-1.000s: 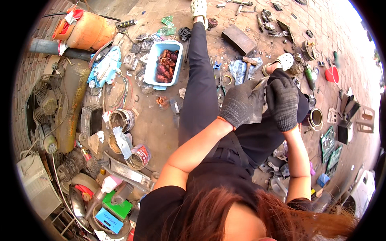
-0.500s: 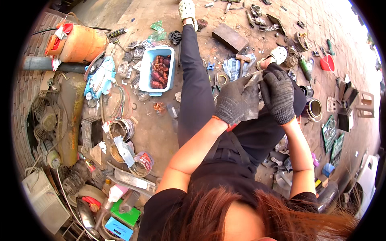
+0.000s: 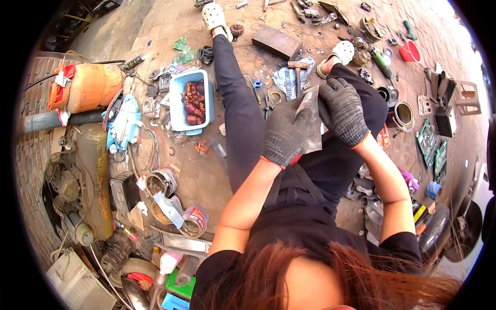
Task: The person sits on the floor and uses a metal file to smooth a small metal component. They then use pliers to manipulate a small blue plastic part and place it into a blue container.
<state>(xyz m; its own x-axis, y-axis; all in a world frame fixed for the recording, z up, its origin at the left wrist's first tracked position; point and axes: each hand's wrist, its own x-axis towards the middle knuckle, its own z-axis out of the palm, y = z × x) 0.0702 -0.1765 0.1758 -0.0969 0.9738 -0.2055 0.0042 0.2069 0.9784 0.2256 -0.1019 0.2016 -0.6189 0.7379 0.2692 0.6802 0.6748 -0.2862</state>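
My left hand (image 3: 285, 135), in a dark grey knitted glove with an orange cuff, grips a thin, flat grey piece with a dusty surface (image 3: 313, 135) over my lap. It looks like sheet metal, but its kind is unclear. My right hand (image 3: 345, 114), gloved the same way, is closed beside the piece's upper right edge. Its fingertips are turned away, so what they hold cannot be seen. Beyond the hands, a hammer (image 3: 298, 77) lies on a light blue cloth (image 3: 285, 81). Pliers (image 3: 268, 103) lie close to my left leg.
Left of my legs stands a blue tub (image 3: 177, 120) of copper-coloured coils. Farther left are an orange gas cylinder (image 3: 98, 88) and several open cans (image 3: 194, 221). A metal block (image 3: 276, 41) lies ahead. To the right are a red bucket (image 3: 409, 51) and green circuit boards (image 3: 427, 142).
The view has shifted, so the surroundings appear moved. My left hand still grips the flat piece, and my right hand stays closed beside it, a little farther from its top.
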